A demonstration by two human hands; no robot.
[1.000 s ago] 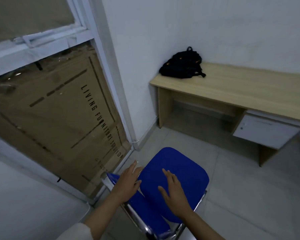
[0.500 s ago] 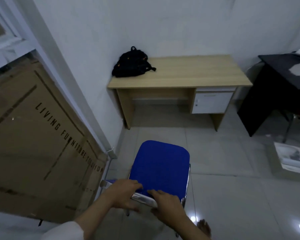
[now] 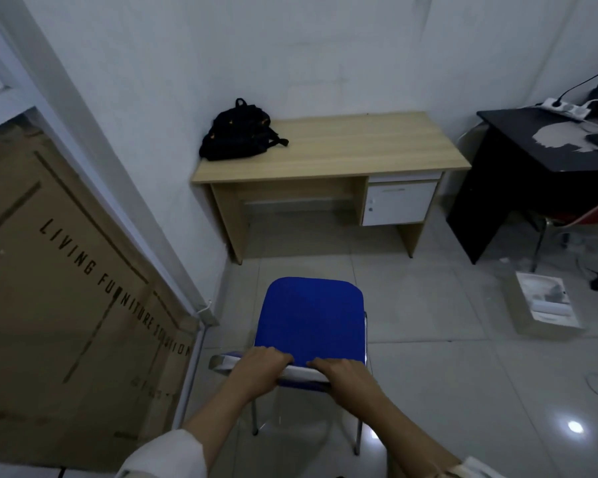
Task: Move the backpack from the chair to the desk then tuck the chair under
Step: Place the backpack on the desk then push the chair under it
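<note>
Backpack (image 3: 243,134) lies slumped on the far left corner of the wooden table (image 3: 353,146), upper centre of frame, against the wall. First step looks done; what remains is the chair.

Chair (image 3: 310,319): blue padded seat, chrome tube frame, standing on the tiled floor (image 3: 446,367) at lower centre, well apart from the table and facing its open knee space.

My left hand (image 3: 256,369) is clenched over the top edge of the backrest; my right hand (image 3: 346,374) is clenched over the same edge just beside it. Fingers curl over the front, palms on top.

Handling judgement:
- Frame is stiff, so a push at the backrest should carry straight through to the legs.
- Probably light, thin tube and a small pad; two hands are for steering more than for force.
- Glossy tile: legs should slide easily, maybe chatter at grout lines.
- Backrest top is the right hold, high and centred. Push low and level so the front legs do not lift.
- Aim left of the white drawer unit (image 3: 397,201), into the open bay.
</note>
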